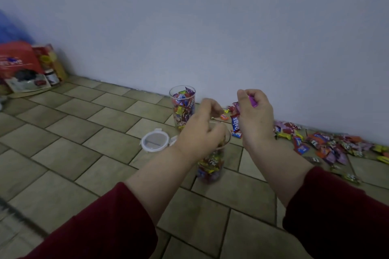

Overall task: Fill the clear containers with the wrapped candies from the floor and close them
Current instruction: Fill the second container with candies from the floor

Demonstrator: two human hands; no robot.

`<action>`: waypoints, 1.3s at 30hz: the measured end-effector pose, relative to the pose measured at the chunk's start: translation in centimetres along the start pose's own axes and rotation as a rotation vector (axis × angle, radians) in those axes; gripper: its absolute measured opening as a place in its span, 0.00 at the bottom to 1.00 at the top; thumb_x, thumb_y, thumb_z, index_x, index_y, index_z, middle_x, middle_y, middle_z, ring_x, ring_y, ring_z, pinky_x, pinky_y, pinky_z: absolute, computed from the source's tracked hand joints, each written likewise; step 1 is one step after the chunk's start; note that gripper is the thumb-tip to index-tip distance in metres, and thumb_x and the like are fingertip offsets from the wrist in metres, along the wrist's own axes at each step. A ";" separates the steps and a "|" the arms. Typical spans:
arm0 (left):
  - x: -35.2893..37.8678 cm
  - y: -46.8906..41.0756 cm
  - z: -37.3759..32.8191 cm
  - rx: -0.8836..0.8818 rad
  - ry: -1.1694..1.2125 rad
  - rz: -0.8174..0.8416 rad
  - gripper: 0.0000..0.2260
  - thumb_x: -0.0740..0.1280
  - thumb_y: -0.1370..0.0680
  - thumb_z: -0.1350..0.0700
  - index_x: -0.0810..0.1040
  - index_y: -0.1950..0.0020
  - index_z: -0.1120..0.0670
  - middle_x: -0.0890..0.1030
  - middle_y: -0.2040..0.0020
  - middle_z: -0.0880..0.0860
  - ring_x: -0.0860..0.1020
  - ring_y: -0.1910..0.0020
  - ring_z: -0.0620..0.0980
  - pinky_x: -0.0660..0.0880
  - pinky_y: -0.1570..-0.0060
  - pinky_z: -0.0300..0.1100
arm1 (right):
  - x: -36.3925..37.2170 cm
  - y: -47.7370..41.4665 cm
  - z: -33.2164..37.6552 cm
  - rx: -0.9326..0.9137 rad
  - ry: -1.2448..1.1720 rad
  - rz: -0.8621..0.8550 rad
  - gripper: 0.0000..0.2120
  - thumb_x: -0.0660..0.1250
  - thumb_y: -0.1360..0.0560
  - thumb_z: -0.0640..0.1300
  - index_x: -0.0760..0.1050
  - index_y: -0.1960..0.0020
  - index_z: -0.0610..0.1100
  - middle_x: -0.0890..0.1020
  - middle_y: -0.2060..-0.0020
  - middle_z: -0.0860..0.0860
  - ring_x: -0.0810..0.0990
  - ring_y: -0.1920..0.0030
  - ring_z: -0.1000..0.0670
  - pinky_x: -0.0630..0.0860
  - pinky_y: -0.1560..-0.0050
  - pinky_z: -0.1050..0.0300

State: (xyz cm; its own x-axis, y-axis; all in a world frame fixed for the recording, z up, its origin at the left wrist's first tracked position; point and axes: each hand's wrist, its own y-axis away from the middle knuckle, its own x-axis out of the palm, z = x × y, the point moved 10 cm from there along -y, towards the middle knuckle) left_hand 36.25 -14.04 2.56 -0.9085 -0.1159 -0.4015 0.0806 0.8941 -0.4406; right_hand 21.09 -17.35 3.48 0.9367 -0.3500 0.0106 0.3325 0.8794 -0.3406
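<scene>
Above tiled floor (pixel 84 153), right hand (pixel 255 120) clutches glossy wrapped candies (pixel 235 126); left hand (pixel 200 132) seemingly grips clear cylindrical container (pixel 210 166).

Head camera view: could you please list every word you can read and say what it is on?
"Relax": red-and-blue candy wrapper in the right hand; first letter uncertain.
Print on candies in the far container, the near container, the floor pile and the red bag: too blurred to read.
</scene>
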 end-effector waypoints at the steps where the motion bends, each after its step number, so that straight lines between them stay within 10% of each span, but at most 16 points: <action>1: -0.6 0.0 0.1 -0.014 0.159 -0.057 0.11 0.58 0.30 0.58 0.69 0.48 0.50 0.78 0.47 0.51 0.78 0.51 0.46 0.78 0.52 0.45 | 0.4 0.1 0.2 -0.022 0.020 0.021 0.07 0.63 0.21 0.49 0.74 0.54 0.47 0.76 0.63 0.56 0.73 0.66 0.64 0.68 0.64 0.74; 7: -3.2 1.9 3.3 -0.140 0.599 -0.325 0.13 0.56 0.34 0.62 0.69 0.51 0.55 0.72 0.49 0.56 0.76 0.54 0.43 0.74 0.55 0.39 | 4.7 2.4 1.3 -0.187 0.148 0.330 0.06 0.60 0.20 0.49 0.73 0.53 0.48 0.74 0.64 0.54 0.74 0.64 0.62 0.72 0.61 0.69; 14: 1.3 4.7 5.8 -0.186 0.393 0.019 0.38 0.73 0.35 0.60 0.58 0.29 0.53 0.74 0.36 0.55 0.75 0.36 0.46 0.74 0.38 0.43 | 6.6 4.3 1.6 -0.353 0.377 0.591 0.07 0.62 0.21 0.50 0.76 0.53 0.50 0.73 0.58 0.53 0.72 0.58 0.61 0.69 0.54 0.66; 19: 0.7 4.9 5.9 -0.141 0.190 -0.029 0.37 0.77 0.34 0.64 0.62 0.34 0.45 0.76 0.40 0.49 0.77 0.42 0.38 0.73 0.47 0.30 | 6.9 5.9 2.5 -0.451 0.462 0.726 0.04 0.69 0.25 0.42 0.80 0.50 0.47 0.80 0.56 0.55 0.74 0.52 0.61 0.66 0.54 0.74; 24: 0.5 5.1 6.2 -0.160 0.159 -0.015 0.36 0.78 0.35 0.58 0.65 0.32 0.54 0.77 0.40 0.50 0.77 0.40 0.43 0.75 0.41 0.40 | 6.2 7.5 2.6 -0.498 0.517 0.860 0.10 0.61 0.20 0.45 0.80 0.47 0.44 0.83 0.52 0.52 0.78 0.51 0.55 0.73 0.51 0.62; 30: -0.1 6.4 5.2 -0.171 0.020 -0.117 0.48 0.79 0.33 0.55 0.52 0.22 0.52 0.65 0.29 0.43 0.65 0.34 0.32 0.62 0.39 0.21 | -1.8 5.5 -0.5 -0.281 0.499 0.575 0.13 0.57 0.18 0.49 0.79 0.48 0.48 0.80 0.53 0.58 0.76 0.48 0.61 0.69 0.50 0.71; 35: 1.3 7.6 6.1 -0.232 0.086 -0.199 0.49 0.79 0.35 0.53 0.52 0.23 0.47 0.66 0.27 0.48 0.67 0.29 0.45 0.69 0.31 0.49 | -10.3 4.9 -12.0 0.069 1.040 0.622 0.18 0.61 0.21 0.53 0.71 0.33 0.49 0.71 0.34 0.48 0.66 0.31 0.47 0.63 0.34 0.54; 39: 2.0 7.2 5.6 -0.221 -0.006 -0.229 0.41 0.78 0.32 0.55 0.58 0.25 0.53 0.70 0.32 0.49 0.71 0.34 0.45 0.71 0.33 0.47 | -12.2 5.6 -17.5 0.209 1.284 0.698 0.34 0.53 0.24 0.68 0.48 0.23 0.58 0.49 0.22 0.46 0.47 0.23 0.39 0.48 0.26 0.37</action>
State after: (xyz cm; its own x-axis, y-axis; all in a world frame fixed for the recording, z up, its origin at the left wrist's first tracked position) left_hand 37.28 -10.25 -5.97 -0.8901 -0.3269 -0.3174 -0.2170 0.9167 -0.3355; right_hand 9.61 -13.82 -14.99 0.2101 0.2132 -0.9541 -0.0211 0.9767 0.2136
